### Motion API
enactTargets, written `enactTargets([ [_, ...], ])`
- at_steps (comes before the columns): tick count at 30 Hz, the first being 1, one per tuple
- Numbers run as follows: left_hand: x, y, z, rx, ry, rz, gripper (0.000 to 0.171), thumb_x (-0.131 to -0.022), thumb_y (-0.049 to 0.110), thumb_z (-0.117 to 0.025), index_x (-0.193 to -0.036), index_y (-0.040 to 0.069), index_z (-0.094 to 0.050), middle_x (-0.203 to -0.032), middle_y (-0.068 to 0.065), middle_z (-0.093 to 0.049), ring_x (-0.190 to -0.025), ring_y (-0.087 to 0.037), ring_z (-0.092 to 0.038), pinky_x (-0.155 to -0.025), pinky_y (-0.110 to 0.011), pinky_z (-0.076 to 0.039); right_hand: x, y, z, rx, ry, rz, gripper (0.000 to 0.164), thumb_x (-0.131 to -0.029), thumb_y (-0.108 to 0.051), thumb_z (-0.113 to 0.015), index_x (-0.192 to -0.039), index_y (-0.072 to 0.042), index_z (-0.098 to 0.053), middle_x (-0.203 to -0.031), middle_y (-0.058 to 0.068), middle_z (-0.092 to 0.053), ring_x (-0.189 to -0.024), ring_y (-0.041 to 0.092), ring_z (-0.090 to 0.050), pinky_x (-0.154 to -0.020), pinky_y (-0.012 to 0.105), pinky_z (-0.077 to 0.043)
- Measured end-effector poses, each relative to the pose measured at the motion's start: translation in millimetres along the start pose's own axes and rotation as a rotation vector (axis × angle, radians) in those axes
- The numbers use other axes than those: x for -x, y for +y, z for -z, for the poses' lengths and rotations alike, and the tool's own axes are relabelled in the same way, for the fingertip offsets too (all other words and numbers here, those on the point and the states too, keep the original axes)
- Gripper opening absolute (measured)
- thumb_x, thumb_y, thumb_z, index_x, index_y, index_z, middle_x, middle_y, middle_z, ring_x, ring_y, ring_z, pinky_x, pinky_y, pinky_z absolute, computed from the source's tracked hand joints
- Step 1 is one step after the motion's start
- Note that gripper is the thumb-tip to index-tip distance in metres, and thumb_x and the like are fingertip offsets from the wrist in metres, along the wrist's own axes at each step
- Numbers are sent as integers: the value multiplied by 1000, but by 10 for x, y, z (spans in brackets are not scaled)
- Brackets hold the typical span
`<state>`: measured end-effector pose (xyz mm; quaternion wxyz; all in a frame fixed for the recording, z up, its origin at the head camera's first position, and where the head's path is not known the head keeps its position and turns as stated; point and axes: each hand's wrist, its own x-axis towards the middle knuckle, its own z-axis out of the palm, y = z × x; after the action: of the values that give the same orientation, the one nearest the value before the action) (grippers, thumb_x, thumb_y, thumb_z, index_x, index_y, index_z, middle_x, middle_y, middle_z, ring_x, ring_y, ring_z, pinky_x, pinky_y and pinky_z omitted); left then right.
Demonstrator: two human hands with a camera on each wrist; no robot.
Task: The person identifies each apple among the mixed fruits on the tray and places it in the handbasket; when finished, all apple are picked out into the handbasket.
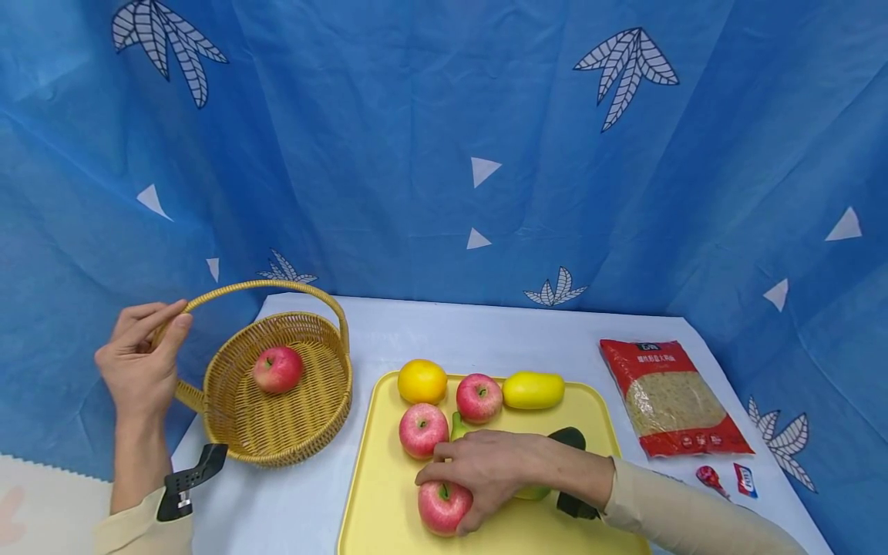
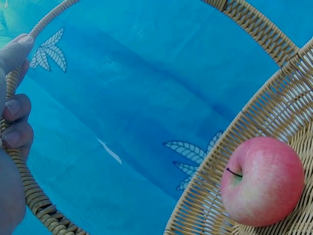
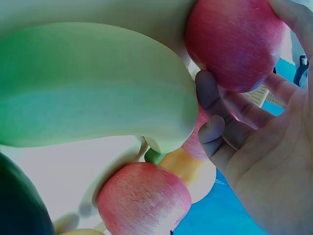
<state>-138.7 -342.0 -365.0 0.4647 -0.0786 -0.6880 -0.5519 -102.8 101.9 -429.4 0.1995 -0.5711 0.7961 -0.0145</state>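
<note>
My left hand (image 1: 142, 358) grips the raised handle (image 1: 257, 285) of a round wicker basket (image 1: 277, 455) at the left. One red apple (image 1: 277, 369) lies inside the basket. Over the front of a yellow tray (image 1: 361, 478), my right hand (image 1: 489, 470) holds another apple (image 1: 444, 507) between thumb and fingers, as the right wrist view also shows. Two more apples, one of them the left apple (image 1: 423, 430), lie near it on the tray. A greenish-yellow banana (image 3: 88, 88) lies beside the right hand, mostly hidden under the forearm in the head view.
Along the tray's back are an orange (image 1: 422, 381) and a yellow oblong fruit (image 1: 533, 391). A dark green rounded item (image 1: 570, 437) shows behind the right forearm. On the right lie a red bag (image 1: 673, 397), a red-wrapped lollipop (image 1: 711, 479) and a small packet (image 1: 745, 480). Blue curtains surround the table.
</note>
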Motion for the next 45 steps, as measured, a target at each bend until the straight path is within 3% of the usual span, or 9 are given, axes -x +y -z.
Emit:
enactTargets([
  [23,0,-43,11,-2,-2,-11,19,-87,-13,-70,-105,-18,-70,-97,3,-67,-90,-10,-57,-66,-10,-46,-5,7,10,19,80,36,71,-85,-66,-67,-146,-40,-42,-118,-13,-51,-91,0,-48,-84,16,-43],
  [34,-9,-25,10,-3,-3,-13,19,-87,-12,-71,-105,-18,-70,-97,4,-67,-90,-10,-57,-65,-10,-46,-6,10,5,39,151,105,69,-85,-64,-67,-146,-41,-43,-116,-12,-50,-90,-1,-45,-74,9,-35],
  [45,-7,-37,11,6,4,-6,20,-86,-12,-71,-105,-18,-70,-97,3,-67,-91,-10,-57,-65,-11,-46,-3,8,29,-25,196,125,69,-85,-61,-68,-147,-42,-43,-119,-11,-48,-93,-1,-44,-76,8,-34],
])
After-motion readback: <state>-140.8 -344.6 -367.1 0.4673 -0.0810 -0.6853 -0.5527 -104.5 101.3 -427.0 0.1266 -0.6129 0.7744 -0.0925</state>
